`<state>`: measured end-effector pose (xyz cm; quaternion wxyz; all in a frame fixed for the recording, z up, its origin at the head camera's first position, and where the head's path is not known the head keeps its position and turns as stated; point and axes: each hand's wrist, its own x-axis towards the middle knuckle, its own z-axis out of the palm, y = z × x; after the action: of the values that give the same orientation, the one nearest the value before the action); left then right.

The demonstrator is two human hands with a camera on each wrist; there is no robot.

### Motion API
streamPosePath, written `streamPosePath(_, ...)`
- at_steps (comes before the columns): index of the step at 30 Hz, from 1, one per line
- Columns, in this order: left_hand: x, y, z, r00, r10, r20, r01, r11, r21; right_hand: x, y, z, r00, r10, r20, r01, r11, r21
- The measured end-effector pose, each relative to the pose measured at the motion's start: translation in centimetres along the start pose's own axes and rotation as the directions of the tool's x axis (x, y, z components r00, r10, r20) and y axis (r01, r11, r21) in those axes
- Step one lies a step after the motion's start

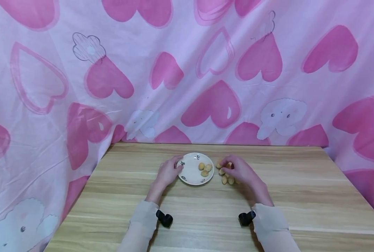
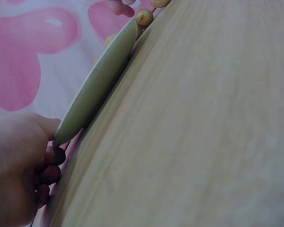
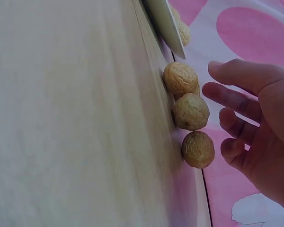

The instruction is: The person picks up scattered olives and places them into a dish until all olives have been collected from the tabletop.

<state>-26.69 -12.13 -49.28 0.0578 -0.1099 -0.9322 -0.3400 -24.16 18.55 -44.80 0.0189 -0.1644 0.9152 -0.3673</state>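
Note:
A small white plate (image 1: 190, 172) with dark printed motifs on its rim rests on the wooden table. Three small, round, tan wrinkled balls, walnut-like in look (image 1: 204, 173), lie on its right half. My left hand (image 1: 168, 171) pinches the plate's left rim, thumb on top and fingers curled beneath, as the left wrist view shows. To the right of the plate sits a cluster of more wrinkled balls (image 3: 191, 112). Over this cluster hovers my right hand (image 1: 241, 171), its fingers loosely bent and thumb apart from the index finger. Nothing is between them, and the hand partly hides the cluster in the head view.
The light wooden table (image 1: 202, 224) reaches back to a pink curtain (image 1: 212, 70) with hearts, which also hangs along both sides. A black wrist camera (image 1: 164, 218) is strapped at the left sleeve, another black camera (image 1: 247, 218) at the right.

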Motion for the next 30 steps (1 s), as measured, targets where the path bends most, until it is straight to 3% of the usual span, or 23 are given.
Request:
streamPosePath(20,-0.1,0.1,0.3,1.0,0.001,0.002,-0.001,1.0,-0.005,-0.5,1.6,0.3,0.999,0.035,0.024,-0.034,0.999,-0.006)
streamPosePath(30,0.0,0.2,0.1,1.0,0.0,-0.012,0.0,1.0,-0.03,-0.2,1.8,0.5,0.999,-0.01,0.032,0.012,0.999,-0.04)
